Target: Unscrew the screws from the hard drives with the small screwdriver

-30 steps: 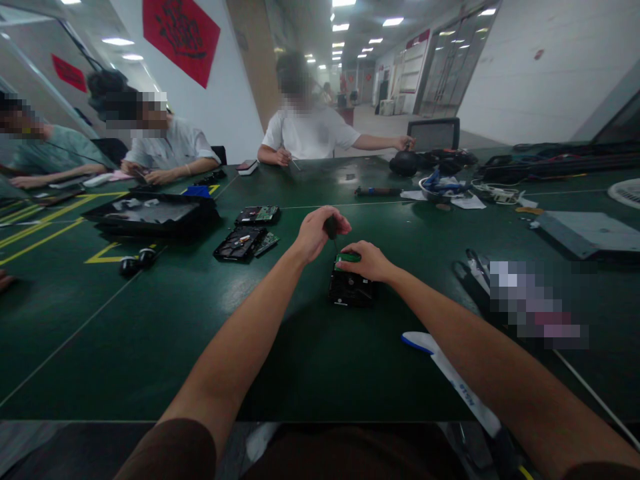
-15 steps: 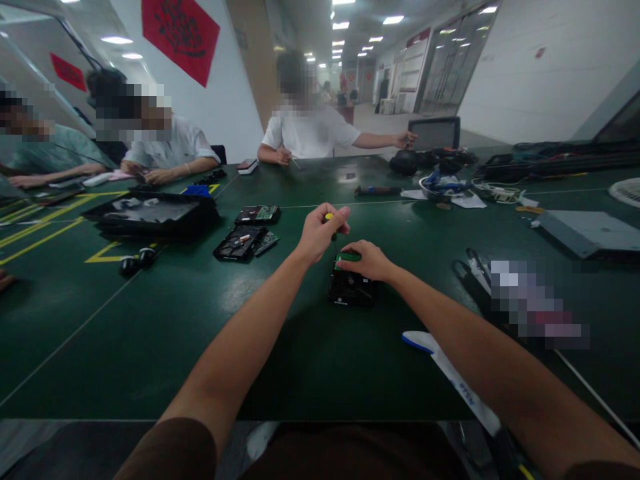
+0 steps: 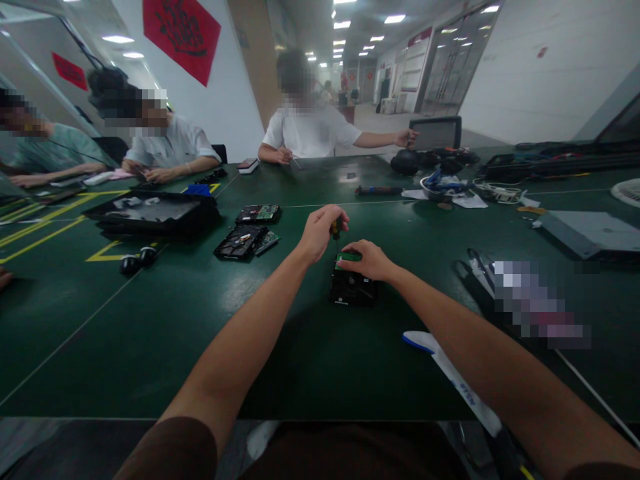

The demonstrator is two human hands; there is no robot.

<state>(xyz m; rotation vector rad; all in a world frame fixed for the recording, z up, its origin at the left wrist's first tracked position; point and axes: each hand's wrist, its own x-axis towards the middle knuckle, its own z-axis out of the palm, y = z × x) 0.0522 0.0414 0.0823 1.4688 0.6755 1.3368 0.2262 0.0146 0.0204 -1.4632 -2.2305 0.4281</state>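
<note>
A black hard drive (image 3: 353, 288) with a green circuit board (image 3: 349, 257) at its far end lies on the green table (image 3: 300, 360) in front of me. My left hand (image 3: 320, 232) is closed around the yellow and dark handle of a screwdriver (image 3: 336, 231). The screwdriver stands nearly upright, its thin shaft pointing down at the board; the tip is too small to make out. From the right, my right hand (image 3: 369, 261) grips the drive's far end, thumb on the board and fingers curled over the edge.
Left of my hands lie another hard drive (image 3: 259, 213), an opened drive case (image 3: 241, 241) and a loose circuit board (image 3: 267, 242). Farther left is a black tray (image 3: 153, 212). A white and blue strip-like object (image 3: 460, 380) lies under my right forearm. Several people sit across the table.
My left hand has turned around the screwdriver handle, so more of the handle shows below the fingers. My right hand and the hard drive have stayed in place.
</note>
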